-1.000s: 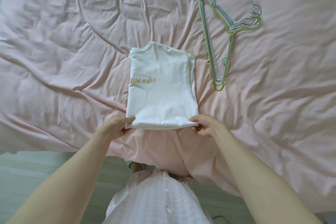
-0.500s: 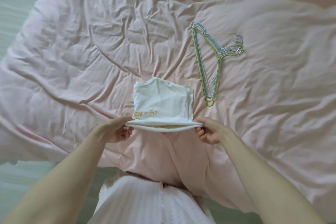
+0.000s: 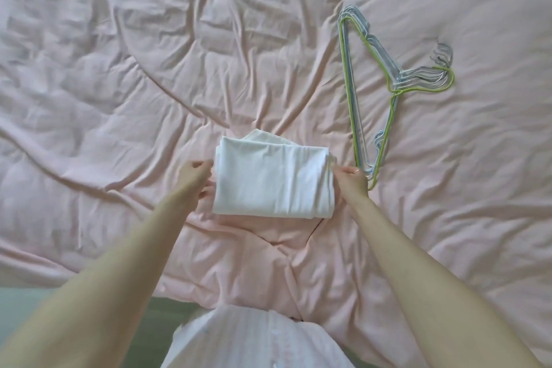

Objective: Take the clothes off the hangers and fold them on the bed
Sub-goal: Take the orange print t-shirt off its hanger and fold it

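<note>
A folded white T-shirt point(image 3: 273, 181) lies at the centre of the pink bed point(image 3: 125, 75). The left hand point(image 3: 195, 178) pinches its 9 o'clock edge, and the right hand point(image 3: 352, 181) pinches its 3 o'clock edge. A stack of wire hangers point(image 3: 363, 104), green one uppermost, lies at 2 o'clock, just beside the right hand.

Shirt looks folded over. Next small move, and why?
Probably let go and flatten it: the white shirt lies doubled on the pink duvet, left hand and right hand pinching its far corners, with the hangers off to the right.
</note>
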`<state>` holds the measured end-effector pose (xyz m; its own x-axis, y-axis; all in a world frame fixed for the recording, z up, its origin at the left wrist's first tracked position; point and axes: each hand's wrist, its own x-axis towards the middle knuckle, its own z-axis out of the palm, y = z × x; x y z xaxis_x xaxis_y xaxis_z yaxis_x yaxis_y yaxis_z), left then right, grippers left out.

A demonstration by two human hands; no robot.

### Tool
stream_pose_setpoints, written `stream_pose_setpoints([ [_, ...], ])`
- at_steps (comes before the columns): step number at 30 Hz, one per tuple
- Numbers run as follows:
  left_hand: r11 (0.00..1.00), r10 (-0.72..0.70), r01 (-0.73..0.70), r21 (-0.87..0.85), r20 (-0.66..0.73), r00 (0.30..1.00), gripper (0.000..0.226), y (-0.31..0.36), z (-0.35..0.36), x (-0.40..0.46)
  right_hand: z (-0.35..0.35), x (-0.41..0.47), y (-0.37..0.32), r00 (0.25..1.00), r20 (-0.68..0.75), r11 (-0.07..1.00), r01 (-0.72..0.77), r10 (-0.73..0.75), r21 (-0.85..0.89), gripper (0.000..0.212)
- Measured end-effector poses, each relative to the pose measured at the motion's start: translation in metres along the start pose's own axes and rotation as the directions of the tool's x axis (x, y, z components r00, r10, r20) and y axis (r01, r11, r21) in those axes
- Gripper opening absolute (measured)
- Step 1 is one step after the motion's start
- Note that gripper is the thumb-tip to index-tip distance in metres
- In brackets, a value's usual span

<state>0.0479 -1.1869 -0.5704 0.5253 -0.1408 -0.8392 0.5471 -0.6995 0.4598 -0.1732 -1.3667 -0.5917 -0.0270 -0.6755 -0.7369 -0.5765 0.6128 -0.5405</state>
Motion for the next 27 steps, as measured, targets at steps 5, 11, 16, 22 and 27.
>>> stream_pose_setpoints([
  [5, 0.983, 0.019, -0.041, 0.177, 0.124, 0.992, 0.037, -0.031, 0.014, 0.014, 0.009, 0.011, 0.035, 0.976, 0.200, 0.994, -0.096, 0.083, 0.054, 0.040],
  [11, 0.983, 0.055, -0.079, 0.167, 0.143, 0.988, 0.027, -0.026, 0.023, 0.013, 0.008, 0.018, 0.029, 0.947, 0.289, 0.988, -0.117, 0.140, -0.097, 0.059],
  [16, 0.945, 0.182, -0.205, 0.256, 0.110, 0.977, 0.043, -0.040, 0.018, -0.005, 0.004, -0.008, 0.037, 0.911, 0.352, 0.976, -0.180, 0.213, -0.125, 0.051],
  [22, 0.976, 0.143, -0.150, 0.155, 0.059, 0.988, 0.039, -0.117, -0.016, -0.059, -0.004, -0.064, 0.065, 0.826, 0.463, 0.940, -0.217, 0.321, -0.264, 0.047],
  [27, 0.996, 0.084, -0.084, -0.016, 0.007, 0.996, 0.041, -0.187, -0.053, -0.103, 0.010, -0.126, 0.074, 0.815, 0.496, 0.919, -0.108, 0.301, -0.380, 0.034],
])
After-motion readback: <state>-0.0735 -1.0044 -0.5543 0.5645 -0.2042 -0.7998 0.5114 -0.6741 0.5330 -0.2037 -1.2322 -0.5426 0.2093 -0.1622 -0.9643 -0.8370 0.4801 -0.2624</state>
